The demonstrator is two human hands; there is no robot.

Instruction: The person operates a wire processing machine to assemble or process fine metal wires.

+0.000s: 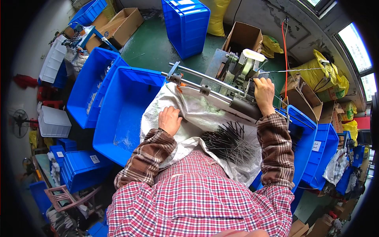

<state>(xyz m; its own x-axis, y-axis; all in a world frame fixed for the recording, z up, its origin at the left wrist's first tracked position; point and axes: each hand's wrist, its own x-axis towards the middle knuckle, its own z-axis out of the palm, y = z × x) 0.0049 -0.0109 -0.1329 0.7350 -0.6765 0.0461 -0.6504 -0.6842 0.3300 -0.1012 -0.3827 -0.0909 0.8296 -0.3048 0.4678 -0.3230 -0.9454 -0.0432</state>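
Observation:
My left hand (170, 121) rests over a white woven sack cloth (153, 118) spread on my lap, its fingers loosely bent and slightly apart, with nothing seen in them. At the right end of a small metal machine (248, 67) with parallel steel rails (211, 81), my right hand (264, 94) is closed over a dark part; my fingers hide what they grip. A pale strand (284, 71) runs to the machine from the right. On the cloth, between my forearms, lies a loose bundle of thin black rods (225, 140) with paler, wire-like ends.
A large blue bin (130, 85) stands at my left, another (89, 85) beyond it. More blue bins (321, 158) are at my right. Ahead are a tall blue crate (188, 33), an open cardboard box (241, 37) and yellow sacks (316, 75). A red cord (284, 51) hangs behind the machine.

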